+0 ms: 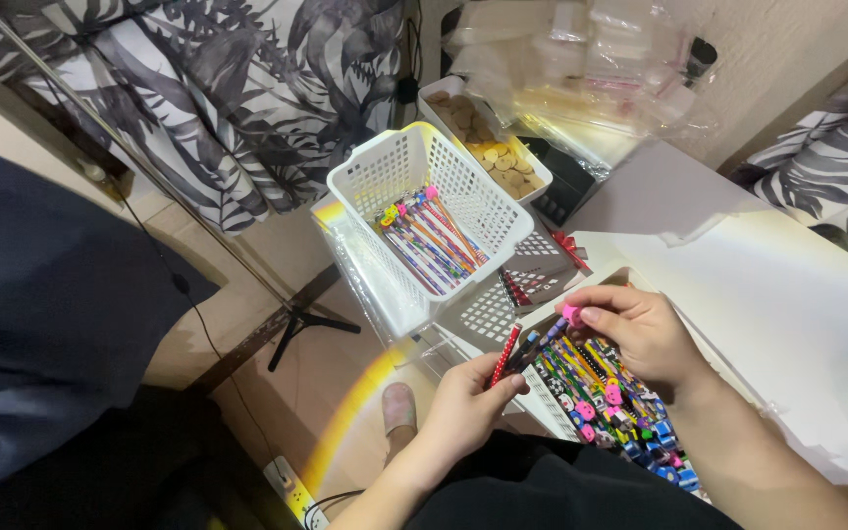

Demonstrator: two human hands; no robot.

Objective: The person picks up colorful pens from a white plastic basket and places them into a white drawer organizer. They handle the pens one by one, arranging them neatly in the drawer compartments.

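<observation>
My left hand (463, 404) grips a small bunch of patterned pencils (520, 351), a red one foremost. My right hand (640, 332) pinches the pink eraser tip (571, 315) of one pencil in that bunch. Both hands hover over a box of colourful pencils (606, 402) with eraser toppers, set at the white table's (787, 294) near edge. A white lattice basket (399, 177) to the upper left holds more pencils (432, 234) lying in its bottom.
A tray of round tan pieces (495, 147) sits behind the basket, with clear plastic bags (591, 59) piled beyond. A leaf-print curtain (228, 88) hangs at the back. On the floor are a stand's black legs (296, 319) and a power strip (291, 486).
</observation>
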